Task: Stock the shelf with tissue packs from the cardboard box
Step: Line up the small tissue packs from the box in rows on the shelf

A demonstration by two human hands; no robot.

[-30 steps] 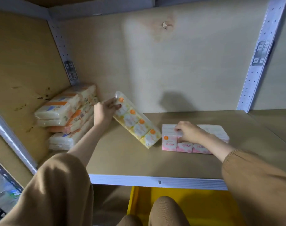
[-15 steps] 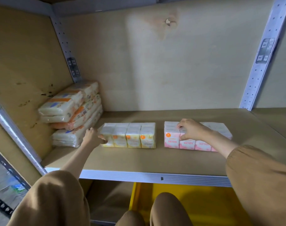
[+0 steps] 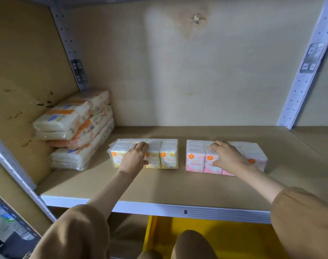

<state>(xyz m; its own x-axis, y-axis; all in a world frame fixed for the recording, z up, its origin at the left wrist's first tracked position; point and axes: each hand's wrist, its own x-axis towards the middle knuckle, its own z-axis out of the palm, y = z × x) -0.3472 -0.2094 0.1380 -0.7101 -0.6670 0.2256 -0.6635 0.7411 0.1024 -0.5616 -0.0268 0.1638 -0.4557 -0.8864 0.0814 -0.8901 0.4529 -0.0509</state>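
Left hand [image 3: 134, 158] atop yellow pack [image 3: 169, 154]

We look at a pale wooden shelf [image 3: 178, 187] with a grey metal front edge [image 3: 159, 209]. Near the middle of the board a yellow tissue pack [image 3: 168, 156] stands on edge, its long printed face towards us. Just right of the yellow pack, across a narrow gap and in line with it, stands a pink tissue pack [image 3: 196, 157]. Left of the yellow pack lies a stack of flat white-and-orange packs [image 3: 79, 131]. Only the lowest of these rests on the board, close to the yellow pack's left end.
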